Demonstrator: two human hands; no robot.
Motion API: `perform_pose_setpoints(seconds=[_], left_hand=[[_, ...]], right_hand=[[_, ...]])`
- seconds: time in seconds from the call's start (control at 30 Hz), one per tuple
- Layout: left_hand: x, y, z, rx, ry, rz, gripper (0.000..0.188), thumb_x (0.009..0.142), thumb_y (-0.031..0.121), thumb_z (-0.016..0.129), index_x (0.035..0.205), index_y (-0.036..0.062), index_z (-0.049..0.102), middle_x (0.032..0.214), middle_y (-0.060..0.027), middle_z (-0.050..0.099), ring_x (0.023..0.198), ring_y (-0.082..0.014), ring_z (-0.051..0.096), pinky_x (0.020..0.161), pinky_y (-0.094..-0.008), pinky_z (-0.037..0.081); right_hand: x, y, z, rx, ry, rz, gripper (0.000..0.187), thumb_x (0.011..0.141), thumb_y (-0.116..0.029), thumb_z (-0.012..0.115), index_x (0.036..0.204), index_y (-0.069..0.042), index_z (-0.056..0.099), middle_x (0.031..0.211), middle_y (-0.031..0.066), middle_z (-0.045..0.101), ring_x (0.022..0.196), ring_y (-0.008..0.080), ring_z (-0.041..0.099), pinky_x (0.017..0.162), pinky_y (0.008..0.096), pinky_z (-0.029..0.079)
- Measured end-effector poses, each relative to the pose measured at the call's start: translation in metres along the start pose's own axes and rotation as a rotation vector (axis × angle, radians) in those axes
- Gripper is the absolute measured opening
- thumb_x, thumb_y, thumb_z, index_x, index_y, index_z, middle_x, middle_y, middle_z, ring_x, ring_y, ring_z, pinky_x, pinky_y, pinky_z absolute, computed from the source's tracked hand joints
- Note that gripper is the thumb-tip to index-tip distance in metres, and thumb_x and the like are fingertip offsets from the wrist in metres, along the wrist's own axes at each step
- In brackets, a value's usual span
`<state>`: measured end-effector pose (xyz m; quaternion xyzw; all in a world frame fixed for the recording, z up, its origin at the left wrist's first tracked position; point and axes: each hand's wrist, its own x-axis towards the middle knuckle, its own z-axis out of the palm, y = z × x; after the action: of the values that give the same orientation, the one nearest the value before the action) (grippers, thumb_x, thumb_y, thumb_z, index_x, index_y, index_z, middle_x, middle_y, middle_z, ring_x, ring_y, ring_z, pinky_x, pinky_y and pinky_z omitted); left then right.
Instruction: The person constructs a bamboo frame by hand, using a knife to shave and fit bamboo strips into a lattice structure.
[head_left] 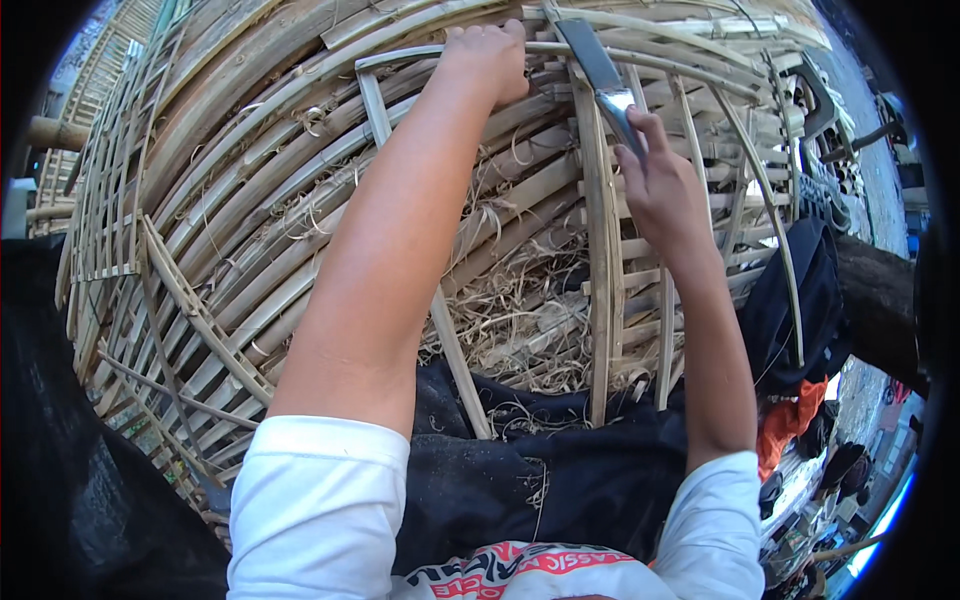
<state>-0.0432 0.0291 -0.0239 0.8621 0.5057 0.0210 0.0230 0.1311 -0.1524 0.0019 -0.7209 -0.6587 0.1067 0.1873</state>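
My left hand reaches far forward, its fingers closed on a pale bamboo rail. The rail runs across the top of a frame whose slats hang toward me. In my right hand is a knife with a broad, dark, square-ended blade; its blade lies across the rail to the right of my left hand. The index finger and thumb show along the handle, while the other fingers are mostly hidden. Below the knife stands a thick upright bamboo slat, among thinner ones.
Split bamboo poles lie beneath and beyond the frame, with curled shavings heaped near my lap. Dark cloth covers my legs. A slatted bamboo panel stands at the left. Orange cloth and clutter lie at the right.
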Motion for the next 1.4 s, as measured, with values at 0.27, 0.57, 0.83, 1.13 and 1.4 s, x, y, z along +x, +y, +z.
perform_pose_setpoints(seconds=[0.27,0.57,0.83,1.13,1.4], left_hand=[[-0.005,0.001,-0.006,0.045,-0.05,-0.003,0.056,0.08,0.026,0.066,0.128,-0.0002,0.05,0.123,-0.02,0.066,0.118,-0.0324,0.062,0.103,-0.046,0.043],[0.001,0.004,0.004,-0.005,-0.016,-0.004,0.057,0.08,0.026,0.066,0.128,0.0004,0.05,0.123,-0.0198,0.066,0.119,-0.0318,0.062,0.103,-0.0467,0.043],[-0.006,0.004,-0.017,-0.062,-0.111,-0.003,0.053,0.083,0.019,0.061,0.127,-0.0047,0.047,0.121,-0.0254,0.064,0.118,-0.0372,0.06,0.104,-0.0485,0.043],[-0.002,-0.002,-0.003,-0.039,-0.073,0.006,0.057,0.079,0.025,0.066,0.126,-0.0021,0.048,0.12,-0.0222,0.066,0.117,-0.0353,0.062,0.102,-0.0488,0.044],[-0.001,0.002,-0.005,-0.016,0.012,0.011,0.052,0.078,0.022,0.066,0.123,0.0012,0.051,0.118,-0.0202,0.068,0.113,-0.0344,0.064,0.099,-0.0488,0.044]], right_hand=[[-0.003,0.0,0.002,0.122,0.147,-0.076,0.033,0.1,-0.021,0.051,0.131,-0.016,0.041,0.097,0.0266,0.068,0.088,0.0493,0.064,0.071,0.0554,0.049],[-0.009,0.001,0.012,0.212,0.43,-0.291,0.033,0.1,-0.025,0.05,0.131,-0.017,0.043,0.097,0.0248,0.068,0.084,0.0486,0.065,0.068,0.0571,0.049],[-0.001,-0.002,0.01,-0.053,-0.051,0.076,0.032,0.099,-0.024,0.052,0.129,-0.016,0.045,0.094,0.028,0.067,0.085,0.0503,0.064,0.071,0.0545,0.05],[-0.081,-0.006,-0.023,0.608,0.089,0.113,0.056,0.082,-0.002,0.065,0.133,-0.004,0.042,0.086,0.01,0.064,0.068,0.0093,0.057,0.06,0.0248,0.043],[-0.283,0.057,-0.025,0.205,0.155,0.42,0.049,0.089,-0.003,0.065,0.135,0.004,0.049,0.098,0.0151,0.069,0.079,0.0184,0.067,0.073,0.0306,0.053]])
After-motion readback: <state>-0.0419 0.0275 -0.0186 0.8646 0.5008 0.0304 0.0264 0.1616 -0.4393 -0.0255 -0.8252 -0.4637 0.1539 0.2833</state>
